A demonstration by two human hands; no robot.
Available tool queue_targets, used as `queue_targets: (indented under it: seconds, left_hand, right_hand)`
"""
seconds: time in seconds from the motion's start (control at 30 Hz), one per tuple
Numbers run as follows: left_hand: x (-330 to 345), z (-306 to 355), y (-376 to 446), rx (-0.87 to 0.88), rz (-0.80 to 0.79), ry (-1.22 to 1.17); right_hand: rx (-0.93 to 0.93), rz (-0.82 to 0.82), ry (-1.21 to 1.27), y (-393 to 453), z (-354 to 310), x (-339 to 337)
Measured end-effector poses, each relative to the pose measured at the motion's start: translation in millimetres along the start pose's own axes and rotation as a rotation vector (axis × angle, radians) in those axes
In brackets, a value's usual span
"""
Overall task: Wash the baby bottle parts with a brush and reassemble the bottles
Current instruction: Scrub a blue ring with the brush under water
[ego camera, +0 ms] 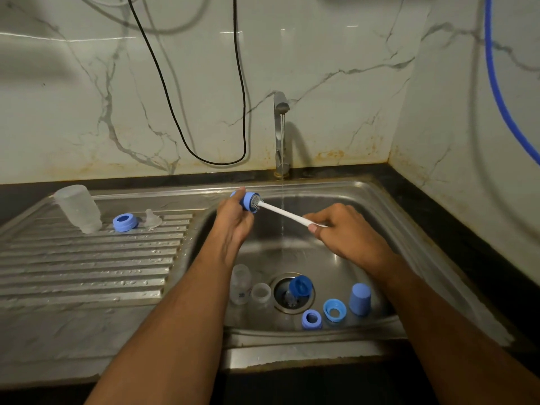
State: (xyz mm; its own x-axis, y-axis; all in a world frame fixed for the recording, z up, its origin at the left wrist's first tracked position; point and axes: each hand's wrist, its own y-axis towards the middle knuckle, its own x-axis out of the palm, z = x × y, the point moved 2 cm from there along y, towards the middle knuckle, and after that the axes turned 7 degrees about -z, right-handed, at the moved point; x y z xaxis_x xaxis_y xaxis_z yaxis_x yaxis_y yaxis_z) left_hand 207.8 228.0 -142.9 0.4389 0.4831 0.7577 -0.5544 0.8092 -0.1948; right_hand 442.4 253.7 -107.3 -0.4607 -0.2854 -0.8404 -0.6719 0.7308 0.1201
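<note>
While the left hand (233, 220) pinches a small blue plastic screw ring (248, 201) above the steel sink (409, 217), the right hand (347, 229) clasps the white brush handle (283, 213), bristles inside. Wet, light, probably slippery; hold its ribbed rim.

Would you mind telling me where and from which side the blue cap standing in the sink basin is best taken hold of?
Grip the blue cap around its side wall, coming straight down from above. It stands with its closed, rounded end up, so thumb and fingers can close on opposite sides. The light blue ring lies close on its left, so the front and back of the wall probably give a hand more room.
</note>
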Motion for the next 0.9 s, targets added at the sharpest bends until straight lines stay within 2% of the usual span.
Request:
queue_targets:
  seconds: [0.13,0.33,0.5,0.6,0.73,0.9]
  left_hand:
    - [8,-6,-3,-0.022,-0.053,0.024]
    - [3,2,-2,0.042,-0.018,-0.016]
    - [12,0,1,0.048,-0.066,0.014]
    - [4,-5,0,0.022,-0.028,0.084]
    - [-3,-2,1,0.054,0.003,0.041]
    - [6,-6,1,0.021,-0.040,0.078]
  right_hand:
    - [0.075,0.044,-0.038,-2,-1,4]
    - [-0.015,-0.073,0.007,-2,-10,4]
    - [0.012,0.074,-0.079,-2,-4,2]
    - [0.053,-0.010,-0.077,0,-6,12]
    - [0.030,-0.123,0.024,2,-8,3]
    - [0.058,0.027,-0.017,0,0,-1]
